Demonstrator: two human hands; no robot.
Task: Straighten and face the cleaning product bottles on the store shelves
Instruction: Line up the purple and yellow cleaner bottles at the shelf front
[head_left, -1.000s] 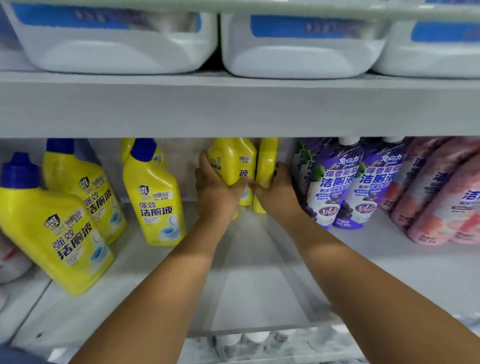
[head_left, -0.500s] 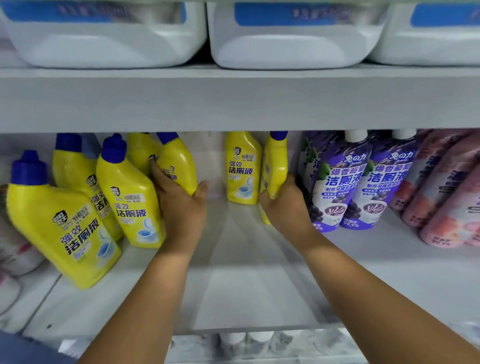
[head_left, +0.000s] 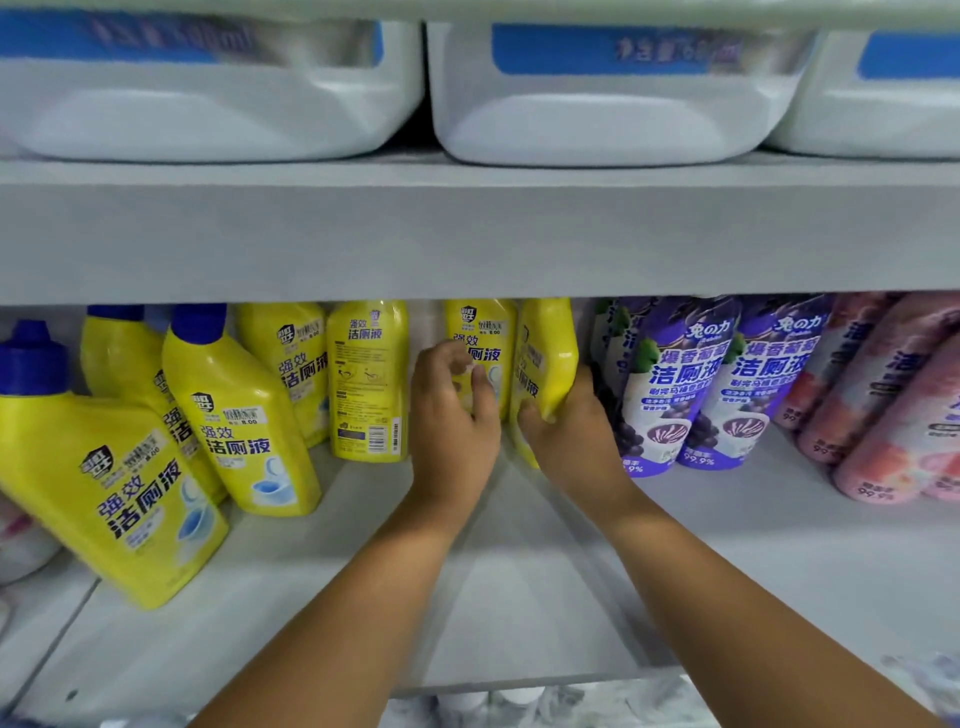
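The yellow bottles are glossy moulded plastic with flat faces, sloped shoulders and dark blue ribbed caps, standing on a matte grey shelf (head_left: 519, 597). Toward the shelf's back edge the right hand (head_left: 576, 436) curls round the lower part of a narrow side-on yellow bottle (head_left: 545, 358) — thumb on its near face, fingers behind it. The left hand (head_left: 452, 421) is raised just in front of the front-facing yellow bottle (head_left: 485, 338) next to it, fingers loosely bent; I cannot tell whether they touch or hold it. Left of that hand stands a back-facing bottle (head_left: 369, 379), its barcode and small print turned outward. Further left, a tilted bottle (head_left: 236, 415) and a large near bottle (head_left: 104, 483) lean toward the shelf's left end, near its front edge. To the right, soft purple pouches (head_left: 670, 379) with printed grapes stand just beside the right hand, pink pouches (head_left: 883, 395) beyond them. On the upper shelf (head_left: 467, 234) sit smooth white jugs (head_left: 597, 104) with blue labels — that shelf's front edge hides the rear bottles' tops.
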